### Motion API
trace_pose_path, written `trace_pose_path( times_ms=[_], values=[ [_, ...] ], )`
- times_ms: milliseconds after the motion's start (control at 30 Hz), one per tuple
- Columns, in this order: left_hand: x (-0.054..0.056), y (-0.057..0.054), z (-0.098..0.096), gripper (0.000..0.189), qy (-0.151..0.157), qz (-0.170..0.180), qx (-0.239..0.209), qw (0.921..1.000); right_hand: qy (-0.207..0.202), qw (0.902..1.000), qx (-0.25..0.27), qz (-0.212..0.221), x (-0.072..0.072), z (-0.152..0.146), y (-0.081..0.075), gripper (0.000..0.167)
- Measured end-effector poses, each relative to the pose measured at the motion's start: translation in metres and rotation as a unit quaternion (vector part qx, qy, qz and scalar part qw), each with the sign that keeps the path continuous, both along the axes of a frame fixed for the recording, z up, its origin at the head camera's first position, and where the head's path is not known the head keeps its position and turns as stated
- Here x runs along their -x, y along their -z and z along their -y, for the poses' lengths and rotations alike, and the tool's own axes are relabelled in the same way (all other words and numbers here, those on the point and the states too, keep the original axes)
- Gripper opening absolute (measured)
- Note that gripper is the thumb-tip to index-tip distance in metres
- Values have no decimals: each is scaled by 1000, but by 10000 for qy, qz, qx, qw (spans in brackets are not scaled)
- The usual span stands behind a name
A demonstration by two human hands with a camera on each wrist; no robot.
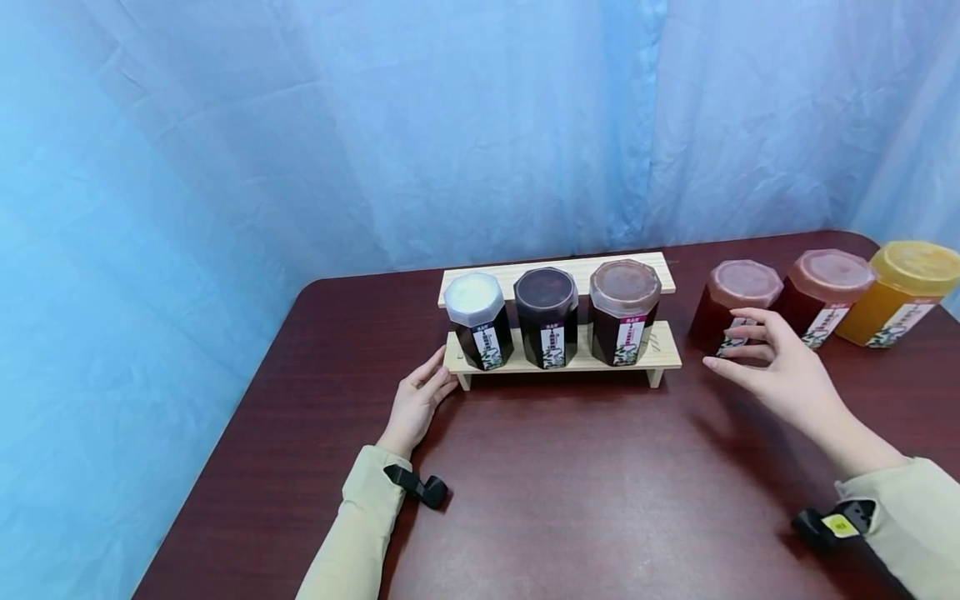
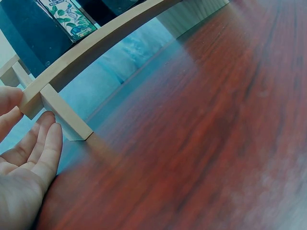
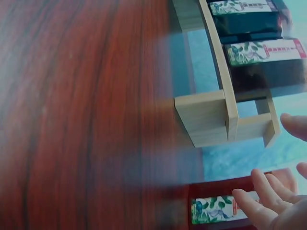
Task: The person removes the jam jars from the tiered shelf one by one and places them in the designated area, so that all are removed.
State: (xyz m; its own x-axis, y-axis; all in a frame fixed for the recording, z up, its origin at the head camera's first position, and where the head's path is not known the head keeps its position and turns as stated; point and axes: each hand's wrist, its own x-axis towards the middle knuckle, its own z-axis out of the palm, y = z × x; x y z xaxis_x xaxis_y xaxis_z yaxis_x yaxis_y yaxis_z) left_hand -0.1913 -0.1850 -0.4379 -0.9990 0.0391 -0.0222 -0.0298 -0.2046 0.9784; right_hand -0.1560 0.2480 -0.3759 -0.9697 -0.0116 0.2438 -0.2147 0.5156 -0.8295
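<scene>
At the left end of a two-step wooden rack (image 1: 570, 363), my left hand (image 1: 417, 404) holds the front board's end, with fingers above and below it and against the leg (image 2: 67, 112). Three dark, lidded jars stand in a row on the rack: one with a whitish lid (image 1: 480, 321), one with a dark lid (image 1: 546, 321) and one with a brownish lid (image 1: 625, 312). My right hand (image 1: 783, 367) is in front of a red jar (image 1: 738, 287) right of the rack, thumb and fingers spread apart, holding nothing. Its fingers overlap the jar's label (image 3: 216, 209).
Right of the red jar stand another red jar (image 1: 828, 283) and a yellow jar (image 1: 915, 279), both lidded. The dark wooden table (image 1: 555, 483) extends in front of the rack. A light blue curtain (image 1: 480, 125) hangs along the back and left.
</scene>
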Motion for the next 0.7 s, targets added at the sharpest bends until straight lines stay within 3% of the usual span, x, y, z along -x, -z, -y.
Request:
trace_pose_path(
  times_ms=[700],
  values=[
    [0, 1, 0, 47, -65, 14, 45, 10000, -471, 9965, 523, -443, 12, 33, -11, 65]
  ],
)
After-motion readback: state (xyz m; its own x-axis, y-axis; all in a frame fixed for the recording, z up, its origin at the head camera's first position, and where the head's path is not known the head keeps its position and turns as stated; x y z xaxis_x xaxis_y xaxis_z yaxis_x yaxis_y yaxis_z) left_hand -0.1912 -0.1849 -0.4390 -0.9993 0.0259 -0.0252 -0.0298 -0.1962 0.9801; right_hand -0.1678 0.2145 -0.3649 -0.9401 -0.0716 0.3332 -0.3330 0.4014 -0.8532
